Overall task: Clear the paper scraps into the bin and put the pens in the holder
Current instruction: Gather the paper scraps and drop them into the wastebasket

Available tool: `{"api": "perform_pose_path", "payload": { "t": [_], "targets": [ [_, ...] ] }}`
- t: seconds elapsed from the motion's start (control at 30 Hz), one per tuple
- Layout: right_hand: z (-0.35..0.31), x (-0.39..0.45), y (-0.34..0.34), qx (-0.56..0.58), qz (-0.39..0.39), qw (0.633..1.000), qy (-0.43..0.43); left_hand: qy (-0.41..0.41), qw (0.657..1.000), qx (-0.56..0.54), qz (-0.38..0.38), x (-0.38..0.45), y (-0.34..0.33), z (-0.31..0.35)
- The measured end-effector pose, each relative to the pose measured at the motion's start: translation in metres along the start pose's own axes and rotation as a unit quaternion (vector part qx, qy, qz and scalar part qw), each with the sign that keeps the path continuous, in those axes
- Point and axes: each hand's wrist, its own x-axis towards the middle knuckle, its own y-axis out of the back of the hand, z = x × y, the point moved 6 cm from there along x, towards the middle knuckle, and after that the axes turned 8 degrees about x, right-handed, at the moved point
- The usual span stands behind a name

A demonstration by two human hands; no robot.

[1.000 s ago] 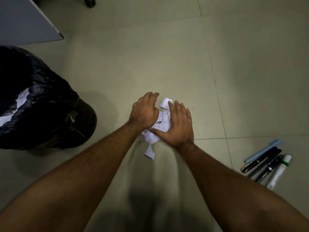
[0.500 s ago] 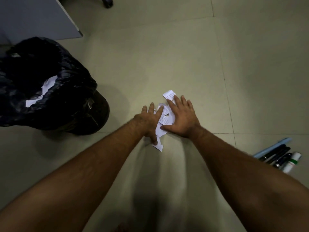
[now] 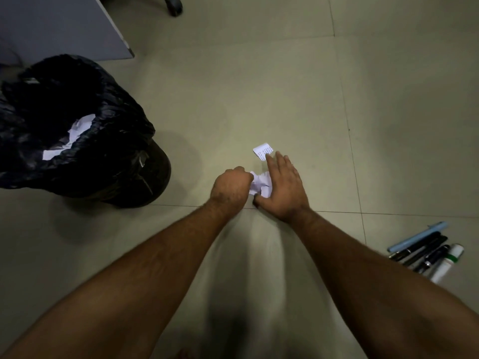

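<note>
White paper scraps (image 3: 260, 183) are bunched on the tiled floor between my two hands. My left hand (image 3: 230, 186) is curled into a fist around the left side of the bunch. My right hand (image 3: 283, 189) lies flat with fingers together, pressing against the right side. One printed scrap (image 3: 263, 150) lies loose just beyond my right fingertips. A bin (image 3: 77, 130) lined with a black bag stands to the left, with white paper inside. Several pens (image 3: 425, 248) lie side by side at the right edge, among them a pale blue one and a white marker with a green band.
A grey panel (image 3: 59, 24) stands behind the bin at the top left. A chair castor (image 3: 173, 5) shows at the top. No pen holder is in view. Bare floor tiles stretch beyond my hands and to the right.
My hands have pushed the spread scraps together into a tight bunch. My left hand went from flat to a fist. One printed scrap stayed outside the bunch. The view shifted left, showing more of the bin.
</note>
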Motion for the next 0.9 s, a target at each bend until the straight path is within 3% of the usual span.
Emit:
{"api": "perform_pose_path", "payload": {
  "t": [0.1,0.3,0.47,0.53,0.63,0.77,0.9],
  "targets": [
    [-0.001,0.025,-0.003,-0.024,-0.028,0.999,-0.004,0.063,0.993,-0.094,0.020,0.004,0.007,-0.012],
    [-0.002,0.052,-0.010,-0.107,-0.072,0.992,-0.009,0.203,0.967,-0.151,0.017,0.006,0.018,-0.037],
    [-0.015,0.022,-0.003,-0.005,0.040,0.997,0.062,0.280,0.927,-0.248,0.033,-0.002,0.019,-0.050],
    [-0.018,0.011,0.000,-0.040,0.064,0.997,0.029,0.299,0.911,-0.284,0.023,-0.009,0.019,-0.050],
    [-0.016,0.005,0.001,-0.032,0.026,0.998,-0.039,0.303,0.900,-0.312,0.020,-0.016,0.026,-0.047],
    [-0.008,0.001,0.007,0.076,0.026,0.987,-0.138,0.293,0.899,-0.323,0.026,-0.021,0.037,-0.046],
    [-0.012,-0.006,0.029,0.256,0.097,0.930,-0.246,0.293,0.893,-0.340,0.033,-0.028,0.054,-0.049]
  ]
}}
